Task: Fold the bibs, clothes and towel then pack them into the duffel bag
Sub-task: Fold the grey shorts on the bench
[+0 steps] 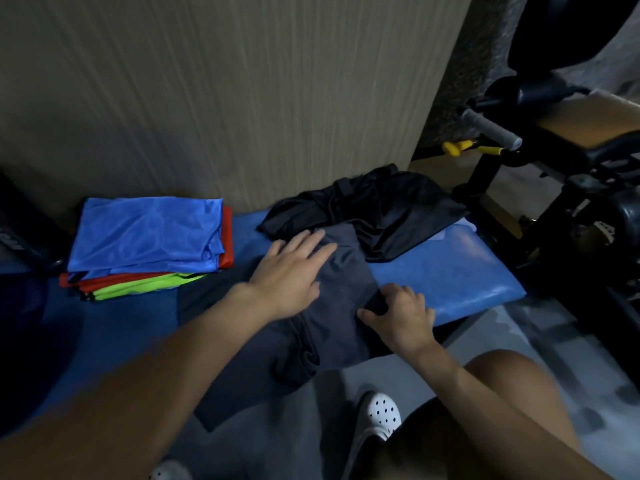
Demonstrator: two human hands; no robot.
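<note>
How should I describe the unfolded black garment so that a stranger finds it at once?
Start at the blue bench along the wall. Toward its right end, against the wall, lies the black garment. Unlike the flat grey garment next to it, it is shiny and crumpled.

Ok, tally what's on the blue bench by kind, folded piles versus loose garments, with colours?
Folded bib stack (blue, red, green layers): 1
Grey garment, pressed by left hand, gripped by right hand: 1
Black crumpled garment: 1
Total: 3
</note>
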